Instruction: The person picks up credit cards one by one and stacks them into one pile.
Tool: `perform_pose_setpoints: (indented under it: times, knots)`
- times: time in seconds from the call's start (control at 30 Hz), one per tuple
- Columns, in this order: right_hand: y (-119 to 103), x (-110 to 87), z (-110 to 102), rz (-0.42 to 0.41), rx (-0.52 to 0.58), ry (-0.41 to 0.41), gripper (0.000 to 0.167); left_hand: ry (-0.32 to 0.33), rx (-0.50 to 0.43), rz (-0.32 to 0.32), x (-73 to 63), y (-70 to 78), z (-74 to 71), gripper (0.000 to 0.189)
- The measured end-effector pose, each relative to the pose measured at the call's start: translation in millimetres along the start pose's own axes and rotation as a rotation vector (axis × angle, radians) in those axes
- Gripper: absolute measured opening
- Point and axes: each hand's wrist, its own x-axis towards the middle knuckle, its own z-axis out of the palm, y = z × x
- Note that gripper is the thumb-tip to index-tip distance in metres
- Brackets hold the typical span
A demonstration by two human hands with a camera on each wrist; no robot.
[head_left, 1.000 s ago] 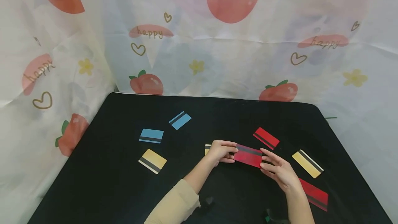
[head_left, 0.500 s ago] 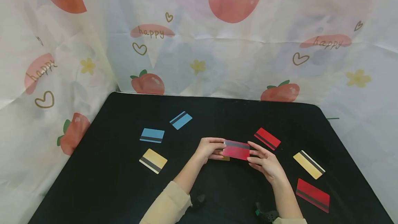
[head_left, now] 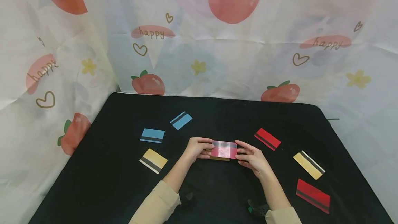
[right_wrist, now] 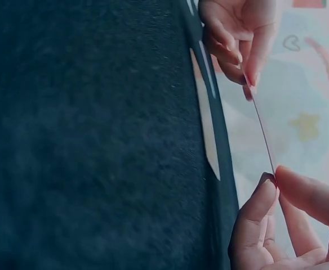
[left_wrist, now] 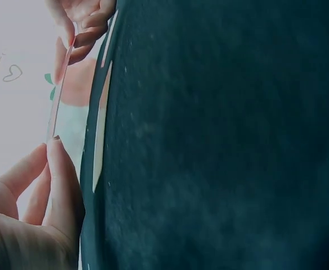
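Observation:
A red card (head_left: 224, 149) with a dark stripe along its far side is stretched between my two hands, a bright glare across its middle in the head view. My left hand (head_left: 199, 148) pinches its left edge, and my right hand (head_left: 253, 157) pinches the right edge. Both wrist views show the card (left_wrist: 59, 98) nearly edge-on, raised above the black table, between thumb and fingertips. Below and partly hidden by it lies a yellow card (head_left: 220, 159), only its near strip showing in the head view.
Two blue cards (head_left: 152, 136) and a yellow striped card (head_left: 153, 161) lie left on the black table (head_left: 102, 182). To the right lie a small red card (head_left: 267, 139), another yellow card (head_left: 309, 165) and a larger red card (head_left: 312, 195). A printed curtain (head_left: 217, 54) hangs behind.
Both hands have moved left with the red card, bringing it over the middle yellow card. The larger red card at the right, earlier partly behind the right forearm, now shows fully.

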Motion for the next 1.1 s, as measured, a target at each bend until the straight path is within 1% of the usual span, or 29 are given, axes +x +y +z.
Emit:
perform_pose_setpoints:
  times: [0.2, 0.47, 0.77, 1.0, 1.1]
  knots:
    - [0, 7.4, 7, -0.001, -0.019, -0.001, 0.054, 0.020, 0.014, -0.015, 2.2, -2.7, -7.5, 0.025]
    - [3, 14.9, 11, 0.001, -0.068, 0.008, 0.051, 0.049, 0.038, -0.019, 4.0, -5.1, -10.7, 0.021]
    - [5, 18.4, 14, 0.005, -0.108, 0.026, 0.048, 0.077, 0.082, 0.013, 7.2, -7.9, -10.9, 0.019]
    - [8, 19.7, 16, -0.015, -0.157, 0.033, 0.048, 0.106, 0.112, 0.042, 6.8, -9.3, -10.4, 0.017]
    - [8, 19.5, 17, -0.033, -0.182, 0.036, 0.048, 0.123, 0.142, 0.058, 5.7, -9.6, -10.3, 0.017]
